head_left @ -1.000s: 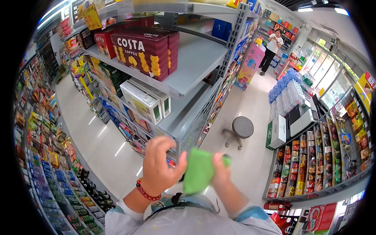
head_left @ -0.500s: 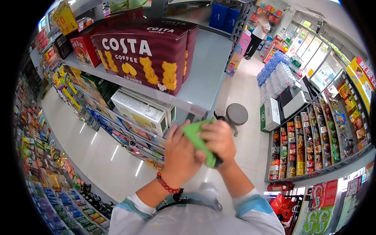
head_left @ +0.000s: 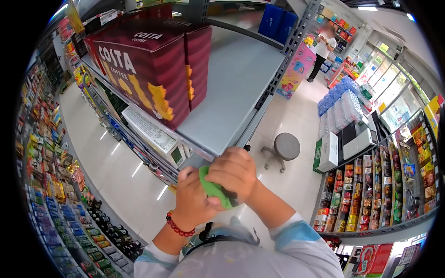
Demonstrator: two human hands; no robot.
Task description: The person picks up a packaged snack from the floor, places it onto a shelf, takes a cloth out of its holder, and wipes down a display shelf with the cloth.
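Note:
A green cloth (head_left: 212, 189) is bunched between my two hands, just below the front corner of the metal shelf (head_left: 232, 92). My left hand (head_left: 193, 197), with a red bead bracelet at the wrist, is closed on the cloth's left side. My right hand (head_left: 235, 173) wraps over its upper right part, the knuckles close to the shelf corner; whether they touch it I cannot tell. Something dark shows under my right palm, too hidden to name. Maroon Costa Coffee boxes (head_left: 143, 69) stand on the shelf to the left of its bare surface.
A white carton (head_left: 155, 132) lies on the shelf level below. A round grey stool (head_left: 286, 147) stands on the floor to the right. Snack racks (head_left: 371, 185) curve along the right side, near stacked bottled water (head_left: 343, 104). Farther back stands a person (head_left: 322, 51).
My hands have shifted slightly left, and the cloth is more bunched between them. The view has turned, so the Costa boxes appear farther left and more shelf surface shows.

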